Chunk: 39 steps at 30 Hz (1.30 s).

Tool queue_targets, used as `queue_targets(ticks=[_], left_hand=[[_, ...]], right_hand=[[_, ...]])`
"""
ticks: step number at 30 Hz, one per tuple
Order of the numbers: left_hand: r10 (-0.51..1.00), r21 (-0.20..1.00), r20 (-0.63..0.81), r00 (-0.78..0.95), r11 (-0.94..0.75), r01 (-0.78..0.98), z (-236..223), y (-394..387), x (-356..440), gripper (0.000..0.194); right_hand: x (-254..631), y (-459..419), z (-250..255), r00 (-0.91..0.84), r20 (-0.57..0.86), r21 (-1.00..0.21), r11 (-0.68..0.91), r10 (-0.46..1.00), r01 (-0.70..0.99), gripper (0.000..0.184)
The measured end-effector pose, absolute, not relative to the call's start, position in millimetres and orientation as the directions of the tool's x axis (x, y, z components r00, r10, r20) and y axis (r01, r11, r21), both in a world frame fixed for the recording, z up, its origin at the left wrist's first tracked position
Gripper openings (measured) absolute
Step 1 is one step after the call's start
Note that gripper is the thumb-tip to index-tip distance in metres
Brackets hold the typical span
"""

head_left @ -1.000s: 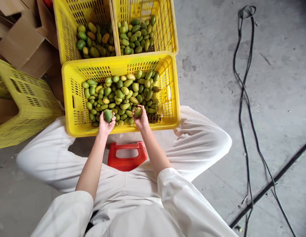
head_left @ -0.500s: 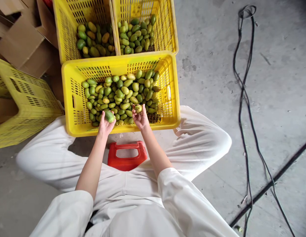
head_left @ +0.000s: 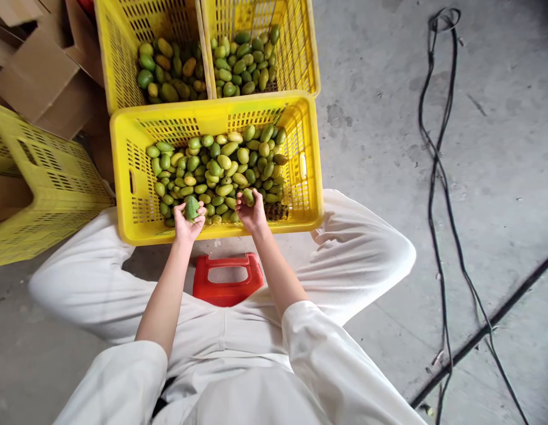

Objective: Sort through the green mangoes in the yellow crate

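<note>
My left hand is closed round a green mango above the near rim of the front yellow crate. A smaller green mango sits in the fingers of my right hand, a little to the right at about the same height. Beneath and beyond both hands, a layer of small green and yellowish mangoes covers much of the crate floor. Some crate floor shows at the near right corner, beside my right hand.
Two more yellow crates, one at the back left and one at the back right, hold mangoes. Another yellow crate and cardboard boxes lie left. A red plastic stool is between my legs. Black cables cross the floor at right.
The mango in my left hand has turned to stand more upright, the fingers now round it. In my right hand the smaller mango has rotated, showing a greener side. The crates have not moved.
</note>
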<state>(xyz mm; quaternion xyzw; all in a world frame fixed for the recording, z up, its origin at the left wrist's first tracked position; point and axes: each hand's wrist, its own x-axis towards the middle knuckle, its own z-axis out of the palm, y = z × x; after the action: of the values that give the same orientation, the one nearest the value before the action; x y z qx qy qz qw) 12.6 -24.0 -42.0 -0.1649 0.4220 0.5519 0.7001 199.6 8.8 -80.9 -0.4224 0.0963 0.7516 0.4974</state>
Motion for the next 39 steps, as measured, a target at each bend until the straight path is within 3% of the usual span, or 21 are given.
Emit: queue_targets(ticks=[5,9,15,19,23,27,32,36,39], left_hand=[[0.652,0.289,-0.758,-0.004,0.33,-0.899,-45,-24,16,0.028],[0.66,0.319,-0.751,-0.02,0.336,-0.886,-51,-23,20,0.032],[0.64,0.338,-0.767,-0.049,0.337,-0.878,-53,-23,19,0.042],[0.668,0.291,-0.744,0.004,0.329,-0.898,-53,-23,15,0.05],[0.668,0.259,-0.744,0.025,0.322,-0.91,-52,-24,15,0.038],[0.634,0.275,-0.773,0.018,0.36,-0.892,-51,-24,19,0.032],[0.643,0.275,-0.765,0.045,0.388,-0.88,-49,-23,19,0.036],[0.653,0.276,-0.755,0.062,0.403,-0.873,-49,-23,15,0.043],[0.662,0.291,-0.744,0.09,0.442,-0.849,-50,-25,13,0.04]], right_hand=[[198,6,-82,-0.147,-0.674,-0.302,-0.451,0.724,-0.84,0.006],[198,5,-82,-0.154,-0.642,-0.3,-0.43,0.751,-0.852,0.006],[199,7,-85,-0.169,-0.665,-0.268,-0.444,0.727,-0.855,0.016],[198,5,-90,-0.144,-0.646,-0.323,-0.439,0.75,-0.839,0.017],[196,4,-96,-0.092,-0.661,-0.359,-0.422,0.745,-0.832,0.025],[198,4,-99,-0.096,-0.715,-0.305,-0.433,0.692,-0.848,0.024],[201,5,-91,-0.183,-0.703,-0.22,-0.456,0.687,-0.863,0.006],[203,6,-84,-0.271,-0.623,-0.203,-0.487,0.733,-0.85,0.017],[204,7,-83,-0.328,-0.644,-0.158,-0.539,0.691,-0.827,0.017]])
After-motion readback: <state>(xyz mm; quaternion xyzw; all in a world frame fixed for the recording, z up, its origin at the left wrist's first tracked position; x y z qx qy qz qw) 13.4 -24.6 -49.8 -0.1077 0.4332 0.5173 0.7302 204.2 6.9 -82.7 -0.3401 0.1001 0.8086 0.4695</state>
